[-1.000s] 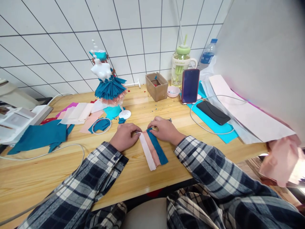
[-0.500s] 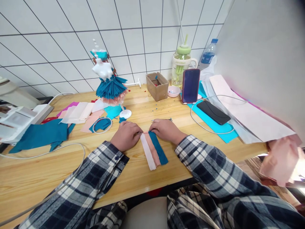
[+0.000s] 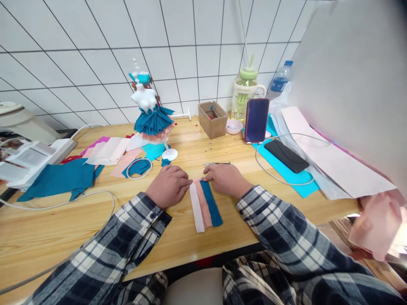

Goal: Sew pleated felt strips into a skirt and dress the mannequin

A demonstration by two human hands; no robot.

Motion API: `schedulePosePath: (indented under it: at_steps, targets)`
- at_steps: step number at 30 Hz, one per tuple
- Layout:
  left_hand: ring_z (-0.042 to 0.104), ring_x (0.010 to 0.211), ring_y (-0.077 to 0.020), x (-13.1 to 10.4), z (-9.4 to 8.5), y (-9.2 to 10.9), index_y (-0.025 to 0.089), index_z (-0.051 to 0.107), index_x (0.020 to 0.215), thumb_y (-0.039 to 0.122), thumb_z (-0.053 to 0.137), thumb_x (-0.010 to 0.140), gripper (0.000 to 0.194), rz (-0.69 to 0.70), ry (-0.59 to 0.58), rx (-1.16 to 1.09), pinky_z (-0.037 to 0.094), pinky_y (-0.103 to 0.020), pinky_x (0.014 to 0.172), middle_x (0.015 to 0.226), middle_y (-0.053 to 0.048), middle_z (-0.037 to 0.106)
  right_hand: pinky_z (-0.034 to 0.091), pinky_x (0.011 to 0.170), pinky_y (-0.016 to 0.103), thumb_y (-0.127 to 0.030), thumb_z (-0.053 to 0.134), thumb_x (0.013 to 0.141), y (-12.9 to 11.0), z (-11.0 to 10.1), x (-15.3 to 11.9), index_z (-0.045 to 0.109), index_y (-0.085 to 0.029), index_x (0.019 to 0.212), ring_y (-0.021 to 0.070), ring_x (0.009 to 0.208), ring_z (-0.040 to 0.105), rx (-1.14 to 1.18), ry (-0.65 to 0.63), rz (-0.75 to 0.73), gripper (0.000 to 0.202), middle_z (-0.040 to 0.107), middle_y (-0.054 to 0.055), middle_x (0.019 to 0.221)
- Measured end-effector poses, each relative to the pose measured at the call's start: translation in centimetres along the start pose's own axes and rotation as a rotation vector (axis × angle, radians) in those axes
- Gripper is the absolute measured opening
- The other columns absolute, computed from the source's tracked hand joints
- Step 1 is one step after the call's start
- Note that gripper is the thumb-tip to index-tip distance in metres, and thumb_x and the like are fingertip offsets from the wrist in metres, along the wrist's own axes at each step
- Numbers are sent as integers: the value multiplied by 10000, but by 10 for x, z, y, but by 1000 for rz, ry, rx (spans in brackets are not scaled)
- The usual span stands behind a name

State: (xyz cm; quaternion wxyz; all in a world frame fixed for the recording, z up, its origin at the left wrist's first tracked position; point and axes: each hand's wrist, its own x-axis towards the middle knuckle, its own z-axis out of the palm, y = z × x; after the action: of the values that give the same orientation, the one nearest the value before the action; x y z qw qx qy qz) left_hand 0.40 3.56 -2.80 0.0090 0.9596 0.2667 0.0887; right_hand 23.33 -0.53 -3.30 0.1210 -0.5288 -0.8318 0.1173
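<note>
Three overlapping strips of crepe-like paper lie on the wooden table in front of me: a pale pink strip (image 3: 197,209), a peach strip (image 3: 204,207) and a teal strip (image 3: 211,205). My left hand (image 3: 170,185) pinches their top edge at the pale pink end. At the teal end my right hand (image 3: 226,179) has its fingers closed on the same edge. Beyond the right hand lies a thin metal tool (image 3: 217,163), partly hidden by it.
A white mannequin figure (image 3: 144,98) in a teal and peach paper skirt stands at the back left. Behind are a cardboard box (image 3: 213,120), small pink bowl (image 3: 234,126), upright phone (image 3: 256,120) and jug (image 3: 244,93). Paper sheets (image 3: 333,156) lie right; teal scraps (image 3: 60,176) left.
The view has shifted slightly, so everything sits a little lower. Both hands stay at the top edge of the strips, with their fingers pressed lower against the table.
</note>
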Motion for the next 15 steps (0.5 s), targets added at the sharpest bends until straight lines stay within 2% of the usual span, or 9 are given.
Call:
schedulePosePath:
  at_steps: [4,7,12,15]
  targets:
    - [619,898,-206,-3,11,-10,253,734,1020,272,515,914,244,-78,44,-136,409,-377,810,948,-51,713,478,836,275,-54,488,766,14,9,5,666,-273,1114,156,995,649,269,108,131,448,721,-37,1085]
    - [625,902,-207,-3,14,-13,263,738,1005,266,512,917,243,-93,60,-170,409,-376,821,938,-47,717,488,768,266,-83,501,778,19,12,8,566,-260,1256,141,864,662,374,140,169,514,734,-42,1015]
    - [633,875,-202,-2,14,-14,229,735,969,346,516,928,252,-144,85,-244,430,-353,802,899,-58,723,469,836,279,-237,601,820,16,12,6,676,-280,1117,163,980,634,262,127,23,309,690,-11,1120]
    - [637,865,-207,-1,14,-13,216,735,952,426,567,894,275,-154,90,-257,437,-348,797,888,-64,725,457,846,271,-278,629,836,15,14,6,706,-274,1047,163,1008,618,193,133,-2,225,663,12,1117]
